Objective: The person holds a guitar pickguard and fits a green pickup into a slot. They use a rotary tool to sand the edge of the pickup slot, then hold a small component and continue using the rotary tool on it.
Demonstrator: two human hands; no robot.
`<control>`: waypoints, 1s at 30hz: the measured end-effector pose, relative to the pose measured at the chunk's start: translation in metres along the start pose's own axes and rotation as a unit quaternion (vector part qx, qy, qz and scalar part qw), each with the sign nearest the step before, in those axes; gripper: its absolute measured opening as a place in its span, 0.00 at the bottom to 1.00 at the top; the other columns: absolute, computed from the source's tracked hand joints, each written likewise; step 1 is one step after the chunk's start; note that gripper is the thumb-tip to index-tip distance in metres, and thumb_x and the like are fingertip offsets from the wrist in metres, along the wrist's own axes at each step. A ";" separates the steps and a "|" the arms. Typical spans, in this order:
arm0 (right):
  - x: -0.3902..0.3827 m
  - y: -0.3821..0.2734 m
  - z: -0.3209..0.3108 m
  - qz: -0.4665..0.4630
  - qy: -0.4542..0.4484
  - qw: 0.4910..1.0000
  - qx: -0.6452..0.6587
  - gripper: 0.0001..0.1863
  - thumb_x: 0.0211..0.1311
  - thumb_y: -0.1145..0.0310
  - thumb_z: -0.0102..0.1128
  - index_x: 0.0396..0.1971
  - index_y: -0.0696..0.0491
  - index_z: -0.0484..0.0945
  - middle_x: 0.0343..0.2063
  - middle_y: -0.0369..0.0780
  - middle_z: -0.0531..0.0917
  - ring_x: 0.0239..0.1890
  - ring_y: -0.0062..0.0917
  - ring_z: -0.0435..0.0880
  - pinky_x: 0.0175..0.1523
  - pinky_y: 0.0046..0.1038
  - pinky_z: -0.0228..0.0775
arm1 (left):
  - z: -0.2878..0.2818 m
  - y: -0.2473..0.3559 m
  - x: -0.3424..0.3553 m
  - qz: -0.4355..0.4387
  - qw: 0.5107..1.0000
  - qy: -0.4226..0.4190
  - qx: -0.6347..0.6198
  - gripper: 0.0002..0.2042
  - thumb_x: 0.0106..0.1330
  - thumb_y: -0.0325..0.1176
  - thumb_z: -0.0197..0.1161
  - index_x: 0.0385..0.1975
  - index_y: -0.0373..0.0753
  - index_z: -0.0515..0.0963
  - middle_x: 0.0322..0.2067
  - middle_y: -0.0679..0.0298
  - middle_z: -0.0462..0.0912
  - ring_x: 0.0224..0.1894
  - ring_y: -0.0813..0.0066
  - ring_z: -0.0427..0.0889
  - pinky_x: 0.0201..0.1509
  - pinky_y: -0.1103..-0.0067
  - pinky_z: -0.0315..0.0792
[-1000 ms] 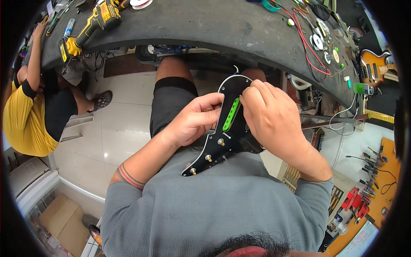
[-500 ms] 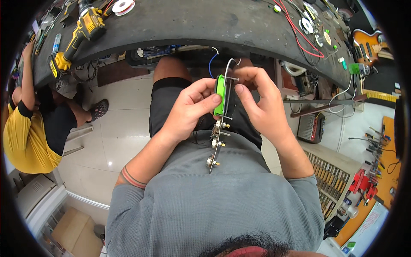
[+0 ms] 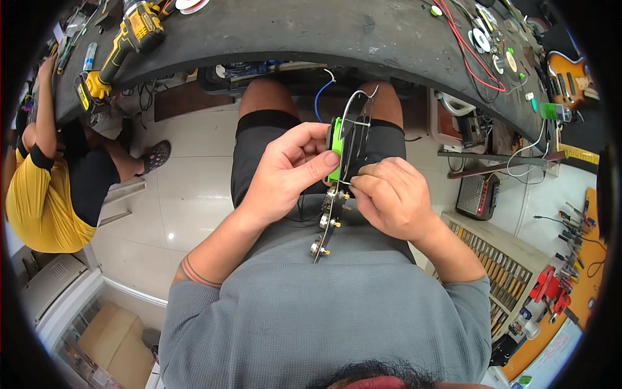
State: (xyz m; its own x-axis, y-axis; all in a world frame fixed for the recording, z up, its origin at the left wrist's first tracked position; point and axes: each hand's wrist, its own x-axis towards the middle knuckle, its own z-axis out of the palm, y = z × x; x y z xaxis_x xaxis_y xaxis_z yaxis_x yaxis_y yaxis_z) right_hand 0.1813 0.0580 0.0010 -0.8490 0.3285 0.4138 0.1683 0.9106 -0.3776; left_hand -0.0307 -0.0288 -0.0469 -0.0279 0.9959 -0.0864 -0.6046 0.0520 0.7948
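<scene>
A guitar pickguard (image 3: 355,133) stands nearly edge-on above my lap, its far end curving up. My left hand (image 3: 288,167) grips a bright green guitar pickup (image 3: 336,133) between thumb and fingers, against the pickguard's left side. At the pickup's near end, my right hand (image 3: 394,198) is closed, its thumb and fingertips pinching around a thin screw (image 3: 345,183) that sticks out of the pickguard's right side. Another long screw (image 3: 358,123) projects near the far end. Several control pots (image 3: 324,221) with brass-coloured shafts line the pickguard's near part.
Ahead runs a dark workbench (image 3: 291,32), with a yellow cordless drill (image 3: 133,32) at left and red cable (image 3: 461,42) at right. A person in a yellow shirt (image 3: 48,207) sits at the left. A drawer cabinet (image 3: 499,259) and small amplifier (image 3: 476,194) stand at right.
My right hand has come down from the pickup's far end to its near end, and its fingers have closed there. My left hand keeps its hold. The view has shifted slightly.
</scene>
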 end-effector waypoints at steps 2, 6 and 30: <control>0.002 0.004 0.002 -0.018 -0.001 1.000 0.001 0.12 0.56 0.75 0.74 0.38 0.55 0.81 0.34 0.41 0.85 0.34 0.34 0.86 0.42 0.35 0.79 | 0.000 0.000 0.000 -0.006 1.000 0.002 0.000 0.17 0.80 0.30 0.67 0.64 0.31 0.78 0.47 0.64 0.86 0.45 0.82 0.85 0.50 0.81 0.81; 0.006 0.003 0.004 0.015 -0.007 0.999 0.045 0.09 0.58 0.75 0.73 0.34 0.54 0.79 0.29 0.39 0.83 0.29 0.33 0.85 0.37 0.36 0.78 | 0.001 0.005 -0.002 -0.011 1.000 0.001 0.004 0.17 0.80 0.27 0.65 0.65 0.31 0.76 0.50 0.61 0.87 0.51 0.78 0.85 0.58 0.78 0.79; 0.002 0.004 -0.002 0.066 -0.071 0.990 0.101 0.06 0.59 0.75 0.71 0.30 0.54 0.79 0.25 0.37 0.83 0.26 0.32 0.84 0.36 0.33 0.76 | 0.004 0.003 -0.001 -0.001 1.000 -0.015 0.009 0.20 0.79 0.25 0.66 0.67 0.31 0.75 0.51 0.61 0.87 0.50 0.79 0.86 0.56 0.79 0.81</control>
State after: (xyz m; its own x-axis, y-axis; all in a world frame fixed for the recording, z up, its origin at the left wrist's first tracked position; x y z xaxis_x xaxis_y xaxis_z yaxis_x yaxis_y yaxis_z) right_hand 0.1815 0.0624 0.0017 -0.8909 0.3894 0.2339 0.1911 0.7885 -0.5846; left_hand -0.0287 -0.0294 -0.0421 -0.0029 0.9975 -0.0700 -0.5907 0.0548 0.8050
